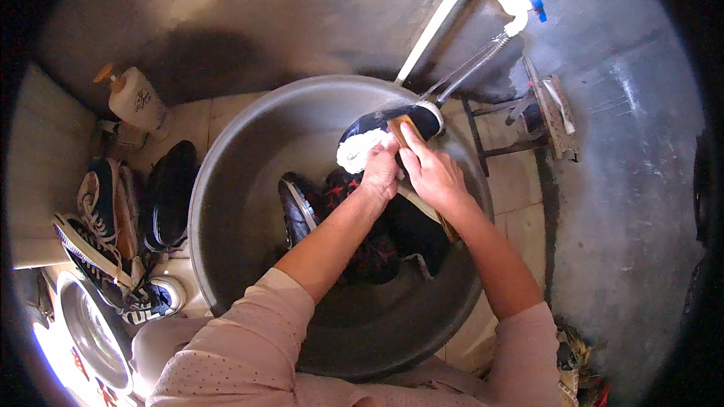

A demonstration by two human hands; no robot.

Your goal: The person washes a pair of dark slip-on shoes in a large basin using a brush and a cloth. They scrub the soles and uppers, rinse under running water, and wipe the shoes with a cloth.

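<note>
In a large grey basin (271, 107), my left hand (382, 172) grips a dark shoe (367, 121) by its near side. A bunched white mass (356, 152), laces or foam, sits against these fingers; I cannot tell which. My right hand (432, 175) is shut on a wooden brush (403, 127), pressed to the shoe with its index finger stretched along the wood. The bristles are hidden. Below my hands lie a dark shoe with a pale sole edge (297, 203), a black fabric item with red stars (376, 260) and another black shoe (421, 237).
Behind the basin, a tap with a blue handle (534, 4) and a flexible metal hose (481, 62) hang by the wall. A small stool (551, 118) stands right. At left are a white pump bottle (136, 99), several shoes (102, 226) and a metal bowl (93, 330).
</note>
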